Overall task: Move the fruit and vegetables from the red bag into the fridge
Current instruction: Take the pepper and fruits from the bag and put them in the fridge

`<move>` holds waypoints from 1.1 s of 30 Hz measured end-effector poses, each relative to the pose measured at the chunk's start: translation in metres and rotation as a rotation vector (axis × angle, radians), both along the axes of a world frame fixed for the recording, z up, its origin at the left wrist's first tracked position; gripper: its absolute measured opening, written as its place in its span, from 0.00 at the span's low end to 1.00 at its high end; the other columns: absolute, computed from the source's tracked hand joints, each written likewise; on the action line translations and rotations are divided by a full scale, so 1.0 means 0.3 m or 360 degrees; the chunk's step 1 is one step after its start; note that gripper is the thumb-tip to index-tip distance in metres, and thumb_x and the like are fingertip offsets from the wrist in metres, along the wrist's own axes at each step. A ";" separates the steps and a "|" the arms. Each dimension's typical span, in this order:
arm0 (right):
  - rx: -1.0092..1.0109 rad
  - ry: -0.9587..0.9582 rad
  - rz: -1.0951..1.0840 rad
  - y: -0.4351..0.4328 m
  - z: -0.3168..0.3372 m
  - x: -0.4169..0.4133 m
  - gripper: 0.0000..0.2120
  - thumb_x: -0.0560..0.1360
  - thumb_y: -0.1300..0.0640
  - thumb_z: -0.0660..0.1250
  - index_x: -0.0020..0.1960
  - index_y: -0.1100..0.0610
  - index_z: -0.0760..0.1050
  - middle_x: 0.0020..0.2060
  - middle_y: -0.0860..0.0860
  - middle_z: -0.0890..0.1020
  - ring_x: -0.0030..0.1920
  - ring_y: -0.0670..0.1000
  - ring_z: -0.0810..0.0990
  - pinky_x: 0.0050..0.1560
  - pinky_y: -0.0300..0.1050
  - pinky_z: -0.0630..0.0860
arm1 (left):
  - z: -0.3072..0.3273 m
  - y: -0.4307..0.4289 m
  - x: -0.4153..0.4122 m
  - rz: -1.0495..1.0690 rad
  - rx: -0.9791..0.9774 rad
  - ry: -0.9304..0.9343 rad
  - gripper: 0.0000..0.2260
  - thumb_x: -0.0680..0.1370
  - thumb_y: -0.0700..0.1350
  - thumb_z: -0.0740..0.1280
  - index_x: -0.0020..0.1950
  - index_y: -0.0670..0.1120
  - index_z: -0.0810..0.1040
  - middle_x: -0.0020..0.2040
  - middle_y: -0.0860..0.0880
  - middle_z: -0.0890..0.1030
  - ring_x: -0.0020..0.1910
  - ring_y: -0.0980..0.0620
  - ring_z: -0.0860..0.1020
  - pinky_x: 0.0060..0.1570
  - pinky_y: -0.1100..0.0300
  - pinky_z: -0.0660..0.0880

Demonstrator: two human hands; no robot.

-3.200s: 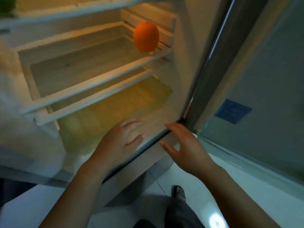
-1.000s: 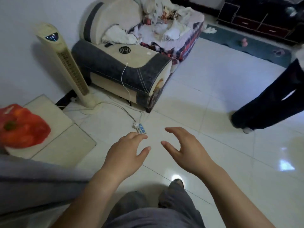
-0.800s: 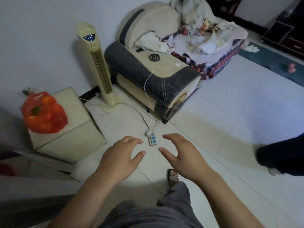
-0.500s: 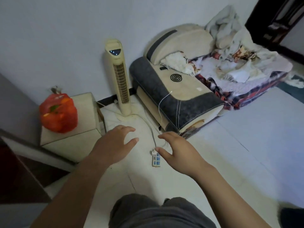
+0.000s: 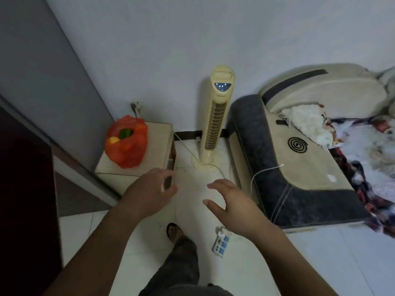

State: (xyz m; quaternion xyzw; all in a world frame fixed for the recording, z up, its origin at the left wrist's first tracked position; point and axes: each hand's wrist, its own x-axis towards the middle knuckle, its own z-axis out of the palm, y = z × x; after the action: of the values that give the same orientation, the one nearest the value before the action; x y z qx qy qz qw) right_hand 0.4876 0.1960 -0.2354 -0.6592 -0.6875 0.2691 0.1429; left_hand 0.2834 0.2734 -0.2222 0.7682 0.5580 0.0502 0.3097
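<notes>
The red bag [image 5: 128, 144] stands on a low beige stool [image 5: 158, 150] by the wall, left of centre. Through its mesh I see orange fruit, a green item and a yellow one near the top. My left hand [image 5: 149, 193] hovers just below and to the right of the stool's front corner, fingers apart, holding nothing. My right hand [image 5: 233, 201] hangs over the floor tiles further right, fingers spread and empty. The fridge interior is out of view.
A grey fridge side [image 5: 42, 82] and a dark panel [image 5: 25, 199] fill the left. A cream tower fan [image 5: 218, 116] stands against the wall, a grey and beige sofa [image 5: 299, 159] to its right. A power strip [image 5: 221, 245] and cables lie on the floor.
My view has swung left from the open room to the corner; the red bag and stool have come closer to centre. Both hands stay empty, the left one now near the stool.
</notes>
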 end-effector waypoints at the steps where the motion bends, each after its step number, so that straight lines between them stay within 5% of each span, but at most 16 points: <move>1: 0.0017 -0.0013 0.0009 0.078 -0.004 -0.003 0.23 0.77 0.42 0.59 0.69 0.50 0.66 0.66 0.46 0.69 0.64 0.45 0.69 0.59 0.34 0.64 | -0.012 0.066 -0.010 0.0005 -0.0004 -0.0004 0.19 0.77 0.56 0.62 0.67 0.53 0.69 0.66 0.52 0.71 0.62 0.54 0.71 0.60 0.56 0.69; 6: 0.0045 -0.0028 0.0052 0.447 0.009 -0.069 0.21 0.77 0.43 0.60 0.67 0.48 0.67 0.65 0.45 0.70 0.63 0.44 0.69 0.57 0.32 0.63 | -0.043 0.413 -0.125 0.0147 -0.0093 -0.0014 0.18 0.77 0.55 0.63 0.65 0.52 0.72 0.66 0.51 0.72 0.63 0.51 0.71 0.63 0.53 0.69; 11: 0.0054 -0.0032 0.0220 0.771 0.045 -0.186 0.21 0.76 0.44 0.61 0.67 0.49 0.67 0.66 0.46 0.70 0.62 0.45 0.70 0.57 0.34 0.64 | -0.060 0.667 -0.298 0.0394 -0.0038 0.0036 0.16 0.75 0.53 0.65 0.61 0.50 0.76 0.60 0.49 0.77 0.58 0.49 0.75 0.54 0.58 0.71; 24: -0.0120 -0.0021 0.0910 1.359 -0.072 -0.491 0.20 0.76 0.46 0.62 0.66 0.49 0.68 0.65 0.46 0.72 0.61 0.44 0.71 0.57 0.35 0.64 | -0.171 0.794 -0.629 0.1075 -0.0138 -0.0098 0.15 0.76 0.54 0.64 0.60 0.51 0.76 0.60 0.51 0.76 0.52 0.51 0.78 0.54 0.54 0.74; 28: -0.0150 0.0016 0.1076 1.557 -0.168 -0.535 0.18 0.77 0.48 0.62 0.65 0.50 0.68 0.62 0.47 0.74 0.55 0.40 0.69 0.53 0.32 0.62 | -0.229 0.887 -0.627 0.1199 -0.0064 -0.0154 0.27 0.67 0.65 0.54 0.58 0.53 0.77 0.56 0.55 0.77 0.52 0.54 0.78 0.54 0.56 0.73; 33: -0.0235 0.0046 0.1333 1.810 -0.314 -0.597 0.18 0.76 0.47 0.62 0.64 0.53 0.70 0.58 0.51 0.76 0.57 0.50 0.75 0.55 0.44 0.71 | -0.350 1.058 -0.564 0.1353 -0.0075 -0.0181 0.21 0.71 0.60 0.57 0.57 0.53 0.77 0.54 0.52 0.78 0.51 0.54 0.75 0.52 0.58 0.73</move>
State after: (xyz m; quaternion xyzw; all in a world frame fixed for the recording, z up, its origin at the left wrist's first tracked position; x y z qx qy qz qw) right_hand 0.3086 0.7391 -0.3295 -0.3277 -0.8727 0.3616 -0.0168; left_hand 0.1143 0.5908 -0.3272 0.4587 0.8080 0.2030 0.3091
